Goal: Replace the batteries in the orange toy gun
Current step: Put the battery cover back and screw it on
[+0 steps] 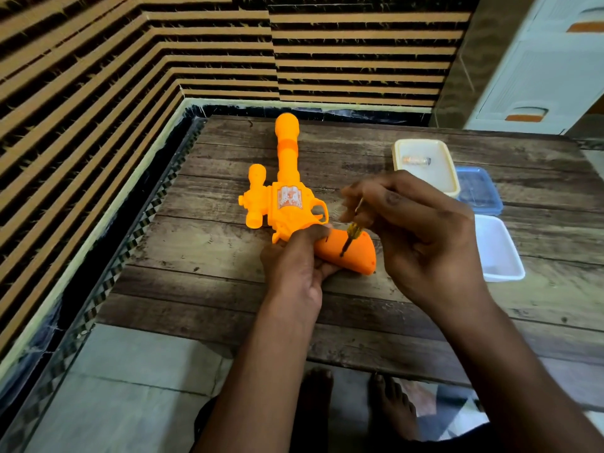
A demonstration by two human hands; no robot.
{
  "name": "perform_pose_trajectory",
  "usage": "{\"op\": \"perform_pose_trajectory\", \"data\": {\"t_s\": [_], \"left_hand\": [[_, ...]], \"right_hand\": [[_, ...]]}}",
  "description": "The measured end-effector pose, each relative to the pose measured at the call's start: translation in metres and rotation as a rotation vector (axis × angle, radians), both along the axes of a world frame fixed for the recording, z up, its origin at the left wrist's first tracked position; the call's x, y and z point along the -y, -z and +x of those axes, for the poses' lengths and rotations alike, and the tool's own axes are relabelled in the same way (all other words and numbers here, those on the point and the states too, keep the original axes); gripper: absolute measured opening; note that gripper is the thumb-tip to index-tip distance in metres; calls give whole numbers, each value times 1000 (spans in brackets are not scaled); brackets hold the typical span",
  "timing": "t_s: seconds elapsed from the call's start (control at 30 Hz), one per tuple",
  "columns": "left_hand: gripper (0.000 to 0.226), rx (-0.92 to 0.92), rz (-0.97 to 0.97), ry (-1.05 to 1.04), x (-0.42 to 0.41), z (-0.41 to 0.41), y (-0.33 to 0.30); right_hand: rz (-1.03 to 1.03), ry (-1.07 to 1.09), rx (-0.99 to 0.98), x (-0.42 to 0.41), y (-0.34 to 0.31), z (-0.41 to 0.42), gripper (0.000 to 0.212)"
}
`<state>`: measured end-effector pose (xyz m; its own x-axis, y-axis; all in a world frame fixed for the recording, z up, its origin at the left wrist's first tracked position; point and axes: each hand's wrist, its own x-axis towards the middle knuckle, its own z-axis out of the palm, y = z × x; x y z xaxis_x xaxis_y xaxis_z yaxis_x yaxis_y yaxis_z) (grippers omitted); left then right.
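Gun (287,204), screwdriver (352,235), three containers (425,165).

Single head view, looking steeply down, close over the wooden table (359,322), wall corner at eleven o'clock

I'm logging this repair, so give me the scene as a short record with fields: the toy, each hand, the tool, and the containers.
toy: orange toy gun lying flat on the wooden table
left hand: left hand grips the gun's handle
right hand: right hand holds a screwdriver, tip on the handle
cream container: holds batteries
blue lid: beside the cream container
white container: contents unclear
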<state>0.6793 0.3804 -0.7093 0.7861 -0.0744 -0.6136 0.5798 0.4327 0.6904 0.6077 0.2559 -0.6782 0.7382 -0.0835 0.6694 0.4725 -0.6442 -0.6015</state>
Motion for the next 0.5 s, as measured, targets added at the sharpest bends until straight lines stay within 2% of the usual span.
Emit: {"op": "perform_pose_trajectory", "data": {"t_s": [0.17, 0.27, 0.37, 0.43, 0.5], "left_hand": [[39, 6, -8, 3, 0, 1, 2], [42, 13, -2, -22, 0, 1, 2], [44, 18, -7, -20, 1, 1, 3], [43, 10, -11, -20, 0, 1, 2], [42, 8, -9, -13, 0, 2, 2]], "right_hand": [[-195, 131, 45, -3, -4, 2, 14], [-124, 48, 7, 0, -5, -1, 14], [-55, -53, -63, 2, -9, -4, 29], [-76, -10, -52, 2, -11, -5, 28], [-139, 88, -1, 1, -10, -4, 17]]}}
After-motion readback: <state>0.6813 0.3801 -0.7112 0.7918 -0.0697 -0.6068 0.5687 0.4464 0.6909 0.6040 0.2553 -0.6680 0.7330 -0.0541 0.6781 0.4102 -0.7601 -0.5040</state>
